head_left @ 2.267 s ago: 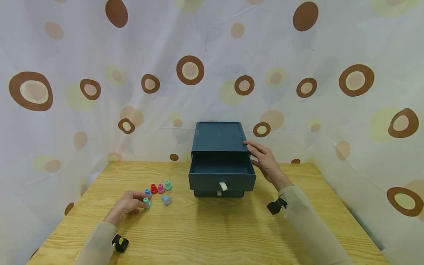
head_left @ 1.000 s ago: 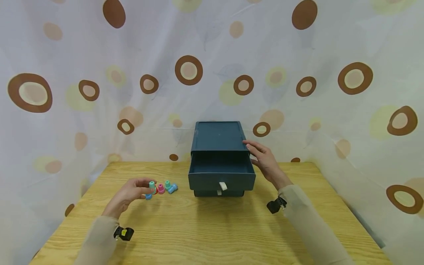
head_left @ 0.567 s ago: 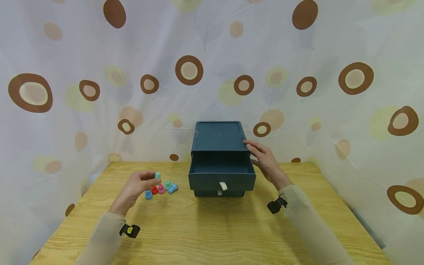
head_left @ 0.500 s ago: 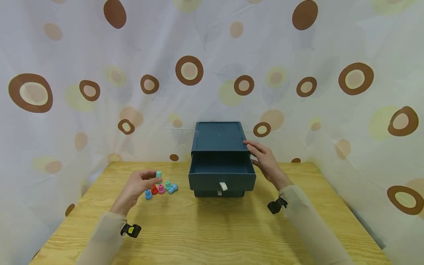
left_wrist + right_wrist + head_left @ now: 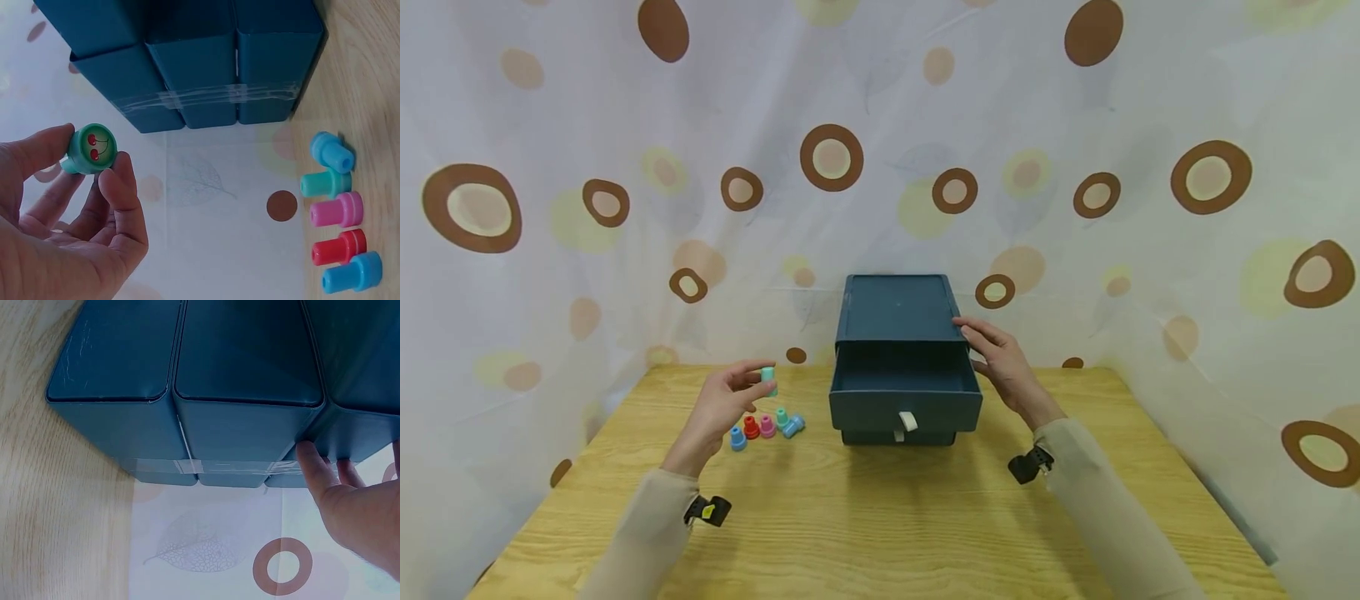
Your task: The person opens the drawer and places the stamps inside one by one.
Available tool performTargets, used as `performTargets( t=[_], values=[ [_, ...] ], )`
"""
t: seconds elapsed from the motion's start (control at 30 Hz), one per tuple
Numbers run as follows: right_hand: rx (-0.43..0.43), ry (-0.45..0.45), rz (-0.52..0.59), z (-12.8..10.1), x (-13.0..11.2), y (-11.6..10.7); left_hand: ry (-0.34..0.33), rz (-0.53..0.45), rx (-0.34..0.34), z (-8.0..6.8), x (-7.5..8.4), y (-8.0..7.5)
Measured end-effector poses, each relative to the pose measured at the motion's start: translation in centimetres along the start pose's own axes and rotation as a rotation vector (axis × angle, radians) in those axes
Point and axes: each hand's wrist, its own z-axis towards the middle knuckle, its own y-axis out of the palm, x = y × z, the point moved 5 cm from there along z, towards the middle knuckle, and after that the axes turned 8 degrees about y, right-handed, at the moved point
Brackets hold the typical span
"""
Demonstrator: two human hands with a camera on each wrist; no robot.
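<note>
Between thumb and fingers my left hand [image 5: 715,410] pinches a teal toy stamp [image 5: 768,380], raised above the table left of the dark blue drawer unit [image 5: 897,307]. The left wrist view shows red cherries on the stamp's face [image 5: 99,147]. Below it on the table are a blue stamp [image 5: 738,440], a red stamp [image 5: 751,428], a pink stamp [image 5: 767,427], a second teal stamp [image 5: 782,416] and a light blue stamp [image 5: 793,427] lying tipped over. My right hand [image 5: 1009,368] touches the unit's right side and top edge, fingers extended.
The unit's upper drawer [image 5: 868,412] is pulled out, no contents visible inside; its white pull tab [image 5: 908,421] faces me. A lower drawer sits beneath, pushed in. Clear tape [image 5: 219,467] crosses the unit's side. A patterned sheet [image 5: 880,225] hangs behind the wooden table [image 5: 910,525].
My left hand picked up the teal stamp, lifted it and carried it rightward over the others. The light blue stamp now lies farther back, near the second teal one. My right hand stayed put.
</note>
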Motion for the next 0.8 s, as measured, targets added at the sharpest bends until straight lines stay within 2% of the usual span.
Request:
performTargets(
  t=[0.33, 0.8],
  values=[
    [0.005, 0.001, -0.005, 0.0, 0.0, 0.0, 0.077, -0.031, 0.023, 0.2, 1.5, 1.3],
    [0.0, 0.005, 0.001, 0.0, -0.1, 0.0, 0.098, 0.006, 0.022, -0.3, 3.7, 2.3]
  ],
)
